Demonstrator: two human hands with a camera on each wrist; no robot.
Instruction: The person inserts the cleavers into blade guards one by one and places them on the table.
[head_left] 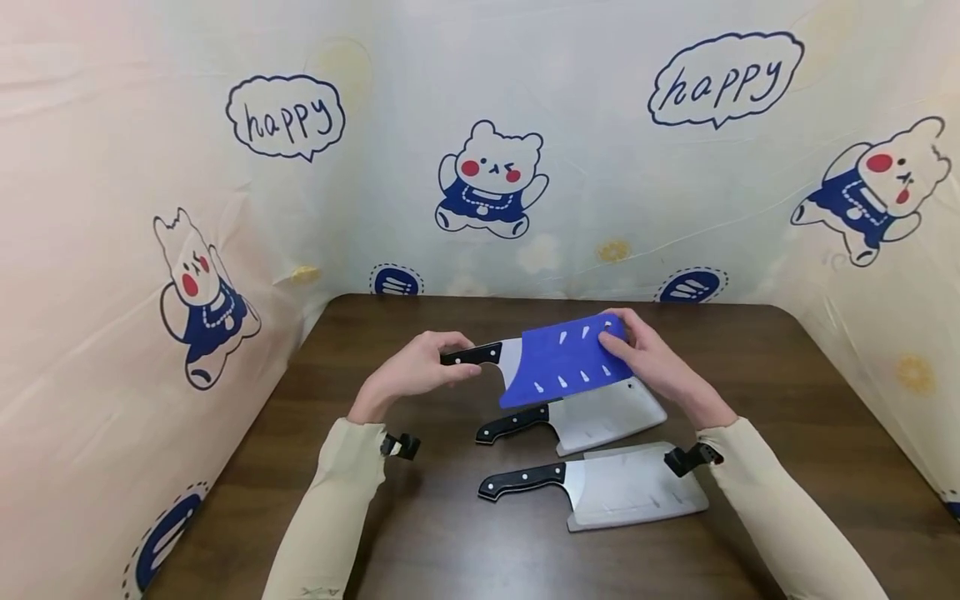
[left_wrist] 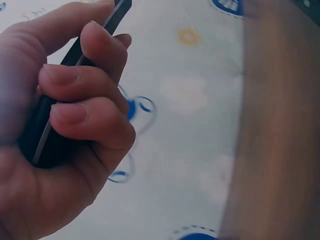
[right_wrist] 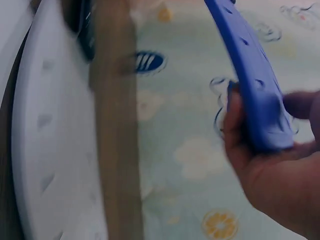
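A cleaver (head_left: 511, 357) with a black riveted handle is held up above the table, most of its blade inside a blue blade cover (head_left: 566, 362) with small slots. My left hand (head_left: 416, 367) grips the handle; the left wrist view shows fingers curled round the black handle (left_wrist: 37, 130). At the opposite end, my right hand (head_left: 656, 358) pinches the blue cover between thumb and fingers, also visible in the right wrist view around the blue cover (right_wrist: 255, 75). A strip of bare steel shows between handle and cover.
Two more cleavers, a middle one (head_left: 600, 417) and a nearer one (head_left: 630, 490), lie on the brown wooden table (head_left: 420, 525), handles to the left, their blades in whitish covers. A printed cloth (head_left: 585, 167) hangs behind and at both sides.
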